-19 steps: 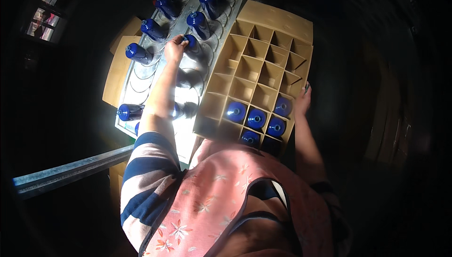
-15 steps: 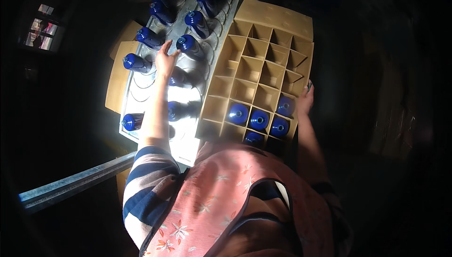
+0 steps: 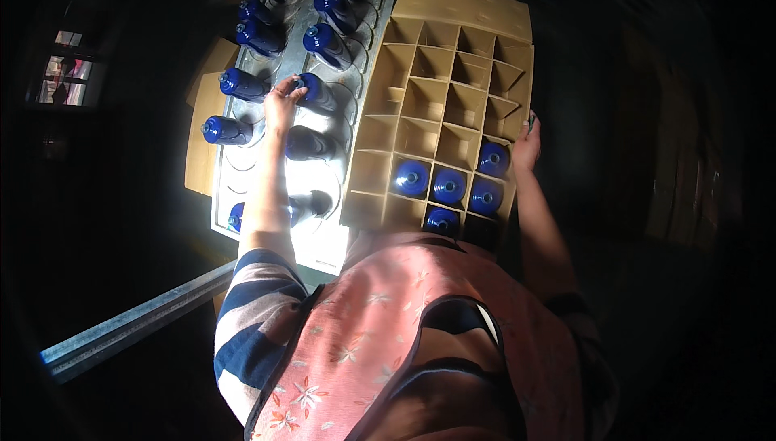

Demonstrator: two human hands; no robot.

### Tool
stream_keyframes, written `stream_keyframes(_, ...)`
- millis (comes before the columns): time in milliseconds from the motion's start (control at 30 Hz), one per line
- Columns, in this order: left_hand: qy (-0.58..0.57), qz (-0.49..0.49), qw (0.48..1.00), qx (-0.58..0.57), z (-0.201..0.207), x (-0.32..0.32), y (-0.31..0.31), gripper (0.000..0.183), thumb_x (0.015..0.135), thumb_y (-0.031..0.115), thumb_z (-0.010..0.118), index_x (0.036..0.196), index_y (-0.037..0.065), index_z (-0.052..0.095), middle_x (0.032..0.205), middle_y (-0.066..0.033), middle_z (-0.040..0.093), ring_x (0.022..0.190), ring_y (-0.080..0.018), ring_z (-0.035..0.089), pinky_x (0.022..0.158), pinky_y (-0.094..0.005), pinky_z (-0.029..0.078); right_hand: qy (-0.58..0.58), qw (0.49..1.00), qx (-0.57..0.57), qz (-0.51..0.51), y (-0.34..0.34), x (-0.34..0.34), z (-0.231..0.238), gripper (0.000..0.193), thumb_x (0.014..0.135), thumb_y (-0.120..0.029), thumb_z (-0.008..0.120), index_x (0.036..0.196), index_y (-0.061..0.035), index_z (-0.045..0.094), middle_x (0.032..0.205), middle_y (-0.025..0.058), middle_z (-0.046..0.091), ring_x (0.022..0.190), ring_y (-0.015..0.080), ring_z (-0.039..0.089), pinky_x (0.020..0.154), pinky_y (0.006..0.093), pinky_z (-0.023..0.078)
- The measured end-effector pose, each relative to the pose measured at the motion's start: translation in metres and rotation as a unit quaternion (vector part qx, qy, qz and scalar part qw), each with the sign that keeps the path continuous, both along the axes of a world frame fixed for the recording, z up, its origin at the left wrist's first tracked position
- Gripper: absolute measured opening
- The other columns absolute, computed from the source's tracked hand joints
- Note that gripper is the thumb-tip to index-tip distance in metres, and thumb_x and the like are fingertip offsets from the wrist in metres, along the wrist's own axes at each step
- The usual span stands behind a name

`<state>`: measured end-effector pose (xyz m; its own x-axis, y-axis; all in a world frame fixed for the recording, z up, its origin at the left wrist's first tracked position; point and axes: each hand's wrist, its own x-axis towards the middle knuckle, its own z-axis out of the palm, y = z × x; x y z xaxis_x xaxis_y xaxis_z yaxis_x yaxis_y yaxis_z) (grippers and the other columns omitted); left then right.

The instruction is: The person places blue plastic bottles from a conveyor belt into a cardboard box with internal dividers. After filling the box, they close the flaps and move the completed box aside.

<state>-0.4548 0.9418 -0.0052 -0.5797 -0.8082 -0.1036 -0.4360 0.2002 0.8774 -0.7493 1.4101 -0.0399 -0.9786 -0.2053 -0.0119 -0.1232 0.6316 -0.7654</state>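
My left hand [image 3: 280, 106] is at the top of a blue bottle [image 3: 318, 93], its fingers closed round the narrow neck. That bottle stands upright on the metal conveyor [image 3: 239, 178], among several more blue bottles in two rows. To the right stands an open cardboard box [image 3: 386, 132] with a grid of dividers. Several blue bottles sit neck up in its near right compartments, among them one bottle [image 3: 449, 186] near the middle. My right hand [image 3: 527, 147] grips the box's right side; part of its fingers is hidden behind the cardboard, and a small dark greenish bit shows at them.
The box's far flap [image 3: 465, 6] is folded outward. Beyond the conveyor's left edge lies more brown cardboard [image 3: 202, 150]. A metal rail [image 3: 137, 316] runs out at the lower left. Strong light washes out the conveyor's near end.
My left hand has closed on the bottle's neck, having been open beside it. The bottles on the conveyor have come nearer to me. My right hand stays at the box's side.
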Motion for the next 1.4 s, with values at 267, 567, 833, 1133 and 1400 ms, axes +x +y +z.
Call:
stream_keyframes(267, 0.044, -0.076, 0.984, -0.157, 0.047, -0.021, 0.093, 0.033, 0.084, 0.002, 0.070, 0.116, 0.004, 0.065, 0.116, -0.0083, 0.067, 0.110, -0.0169, 0.061, 0.098, -0.0276, 0.045, -0.007, 1.000, 0.017, -0.008, 0.008, 0.019, -0.001, 0.035, 0.101, -0.022, 0.044, 0.135, -0.0132, 0.046, 0.121, 0.0195, 0.061, 0.109, 0.0390, 0.058, 0.088, 0.0425, 0.047)
stream_keyframes(567, -0.038, -0.374, 0.920, -0.108, 0.022, 0.070, 0.306, 0.037, 0.078, 0.007, 0.071, 0.114, 0.014, 0.067, 0.120, -0.0063, 0.066, 0.104, -0.0282, 0.062, 0.093, -0.0385, 0.049, 0.068, 0.998, -0.008, 0.003, 0.032, 0.041, -0.018, 0.036, 0.100, -0.019, 0.046, 0.131, -0.0034, 0.048, 0.126, 0.0216, 0.057, 0.115, 0.0389, 0.054, 0.096, 0.0413, 0.043)
stream_keyframes(833, -0.066, -0.184, 0.964, -0.179, -0.004, 0.057, 0.370, 0.038, 0.072, 0.014, 0.076, 0.109, 0.015, 0.066, 0.107, -0.0067, 0.065, 0.110, -0.0280, 0.053, 0.100, -0.0413, 0.037, 0.082, 0.996, -0.038, 0.017, 0.068, 0.048, -0.030, 0.036, 0.100, -0.023, 0.046, 0.129, -0.0027, 0.049, 0.122, 0.0230, 0.058, 0.112, 0.0395, 0.056, 0.093, 0.0429, 0.045)
stream_keyframes(1133, -0.083, -0.190, 0.946, -0.248, -0.016, 0.087, 0.370, 0.039, 0.075, 0.023, 0.076, 0.113, 0.016, 0.067, 0.118, -0.0039, 0.066, 0.115, -0.0240, 0.056, 0.109, -0.0438, 0.032, 0.081, 0.996, -0.032, 0.007, 0.076, 0.060, -0.034, 0.036, 0.100, -0.026, 0.046, 0.127, -0.0022, 0.049, 0.121, 0.0241, 0.058, 0.113, 0.0397, 0.055, 0.092, 0.0438, 0.046)
stream_keyframes(1400, 0.129, 0.037, 0.989, -0.057, 0.097, 0.156, 0.371, 0.035, 0.080, 0.001, 0.072, 0.115, 0.004, 0.065, 0.124, -0.0094, 0.064, 0.119, -0.0191, 0.056, 0.103, -0.0323, 0.042, 0.074, 0.994, -0.072, 0.022, 0.076, 0.043, -0.026, 0.037, 0.100, -0.025, 0.045, 0.125, 0.0025, 0.049, 0.119, 0.0276, 0.058, 0.112, 0.0420, 0.056, 0.092, 0.0440, 0.046)
